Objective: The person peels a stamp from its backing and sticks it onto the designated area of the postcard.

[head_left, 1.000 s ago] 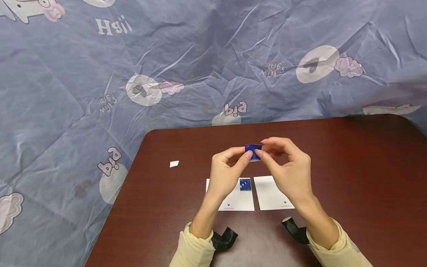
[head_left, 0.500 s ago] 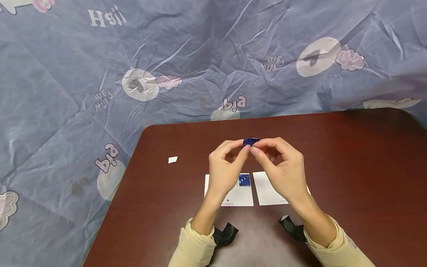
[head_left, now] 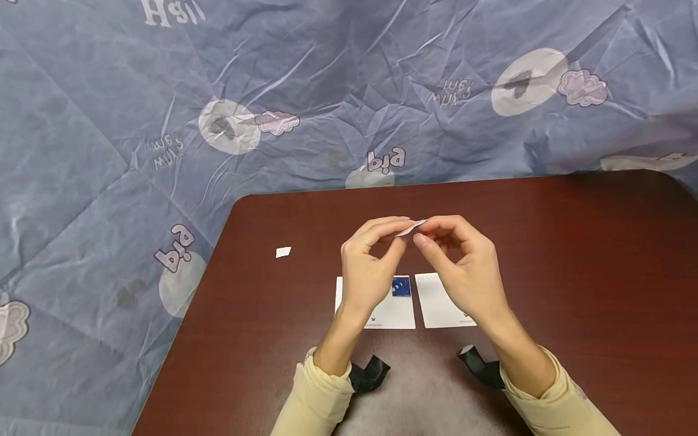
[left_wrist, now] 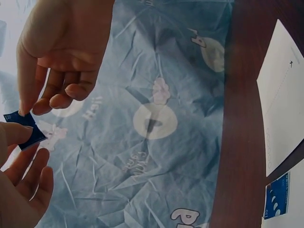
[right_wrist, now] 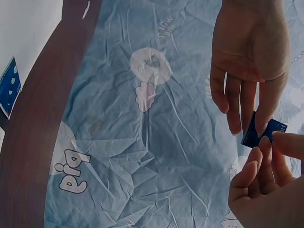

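Observation:
A small blue postage stamp (right_wrist: 249, 137) is held up between both hands over the table; in the head view it is seen nearly edge-on, its pale underside showing. My left hand (head_left: 366, 275) pinches its left part between thumb and fingers. On the other side, my right hand (head_left: 468, 272) has its fingertips at the stamp's right edge, with thumb and index close together there. Below lie two white cards (head_left: 395, 316) side by side. The left one bears a similar blue stamp (head_left: 401, 286) in its upper right corner; the right card (head_left: 436, 306) is partly covered by my right hand.
A small white scrap of paper (head_left: 283, 252) lies on the left of the dark red-brown table (head_left: 256, 339). Black wrist mounts (head_left: 371, 373) sit at both cuffs. Behind the table hangs a creased blue printed cloth (head_left: 305, 79).
The held stamp has turned from its blue face towards the head view to nearly edge-on, underside showing. Both hands have shifted a little, and the head view has tilted slightly. The cards stay put.

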Demonstrator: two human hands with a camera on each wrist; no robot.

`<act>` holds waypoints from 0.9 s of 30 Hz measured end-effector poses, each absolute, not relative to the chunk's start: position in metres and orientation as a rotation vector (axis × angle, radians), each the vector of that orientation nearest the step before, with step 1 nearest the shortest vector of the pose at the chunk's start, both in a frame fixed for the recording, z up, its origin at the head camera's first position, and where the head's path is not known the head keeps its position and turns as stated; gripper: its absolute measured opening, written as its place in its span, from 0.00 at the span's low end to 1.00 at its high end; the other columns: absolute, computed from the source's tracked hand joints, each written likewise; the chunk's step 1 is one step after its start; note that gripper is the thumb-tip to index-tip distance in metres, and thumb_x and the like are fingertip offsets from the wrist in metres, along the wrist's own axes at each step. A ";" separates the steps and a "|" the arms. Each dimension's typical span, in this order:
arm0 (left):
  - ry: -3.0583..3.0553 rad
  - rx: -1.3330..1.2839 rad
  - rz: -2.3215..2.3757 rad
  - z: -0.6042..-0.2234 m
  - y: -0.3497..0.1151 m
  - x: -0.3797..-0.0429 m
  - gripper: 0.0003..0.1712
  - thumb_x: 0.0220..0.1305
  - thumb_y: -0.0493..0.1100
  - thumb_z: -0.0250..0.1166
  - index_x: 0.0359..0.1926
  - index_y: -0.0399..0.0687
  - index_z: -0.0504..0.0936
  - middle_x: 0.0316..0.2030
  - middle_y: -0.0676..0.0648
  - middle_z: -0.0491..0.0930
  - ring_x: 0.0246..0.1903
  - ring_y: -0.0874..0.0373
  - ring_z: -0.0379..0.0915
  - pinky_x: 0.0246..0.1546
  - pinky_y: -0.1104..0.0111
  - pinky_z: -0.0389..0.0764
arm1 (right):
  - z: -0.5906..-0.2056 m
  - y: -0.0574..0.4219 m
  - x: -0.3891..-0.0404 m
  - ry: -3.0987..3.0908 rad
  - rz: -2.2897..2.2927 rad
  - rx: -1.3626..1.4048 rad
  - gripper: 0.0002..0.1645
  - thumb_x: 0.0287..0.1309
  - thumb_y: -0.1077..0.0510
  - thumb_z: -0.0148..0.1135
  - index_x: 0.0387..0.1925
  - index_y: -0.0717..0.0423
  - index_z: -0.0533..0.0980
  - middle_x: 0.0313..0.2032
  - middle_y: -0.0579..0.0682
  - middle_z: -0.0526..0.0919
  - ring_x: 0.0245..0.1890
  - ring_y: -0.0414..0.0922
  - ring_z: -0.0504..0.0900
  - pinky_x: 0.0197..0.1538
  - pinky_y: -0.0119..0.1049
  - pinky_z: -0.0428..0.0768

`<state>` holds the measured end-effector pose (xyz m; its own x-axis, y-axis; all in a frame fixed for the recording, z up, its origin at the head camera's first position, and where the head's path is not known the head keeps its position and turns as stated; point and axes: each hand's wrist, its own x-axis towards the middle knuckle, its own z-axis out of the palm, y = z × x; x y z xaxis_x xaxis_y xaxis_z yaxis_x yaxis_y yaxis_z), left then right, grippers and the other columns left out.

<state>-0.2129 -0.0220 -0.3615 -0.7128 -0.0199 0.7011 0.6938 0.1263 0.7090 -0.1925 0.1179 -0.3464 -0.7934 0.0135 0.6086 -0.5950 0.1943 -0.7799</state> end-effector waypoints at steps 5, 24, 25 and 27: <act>-1.828 -0.655 -1.645 -0.361 -0.023 -0.214 0.13 0.53 0.23 0.59 0.37 0.35 0.86 0.38 0.44 0.84 0.41 0.60 0.78 0.39 0.64 0.79 | -0.345 0.119 -0.193 -1.998 1.673 0.521 0.07 0.52 0.74 0.64 0.35 0.65 0.79 0.29 0.48 0.81 0.28 0.41 0.76 0.32 0.28 0.72; -1.813 -0.663 -1.439 -0.362 -0.026 -0.217 0.13 0.51 0.22 0.61 0.32 0.36 0.88 0.40 0.43 0.83 0.43 0.60 0.78 0.39 0.69 0.78 | -0.343 0.117 -0.188 -2.166 1.714 0.385 0.09 0.64 0.63 0.57 0.38 0.68 0.79 0.25 0.45 0.81 0.26 0.40 0.79 0.33 0.29 0.79; -1.819 -0.662 -1.433 -0.362 -0.026 -0.216 0.13 0.51 0.22 0.60 0.32 0.37 0.88 0.40 0.43 0.83 0.43 0.61 0.78 0.38 0.70 0.78 | -0.343 0.117 -0.188 -2.176 1.732 0.380 0.09 0.64 0.63 0.58 0.38 0.68 0.79 0.26 0.45 0.81 0.26 0.40 0.79 0.33 0.29 0.80; -1.829 -0.659 -1.423 -0.363 -0.026 -0.216 0.14 0.51 0.21 0.60 0.32 0.37 0.88 0.40 0.43 0.83 0.43 0.61 0.78 0.38 0.70 0.78 | -0.342 0.117 -0.189 -2.192 1.782 0.372 0.09 0.64 0.63 0.59 0.38 0.68 0.79 0.27 0.45 0.81 0.25 0.40 0.79 0.34 0.29 0.80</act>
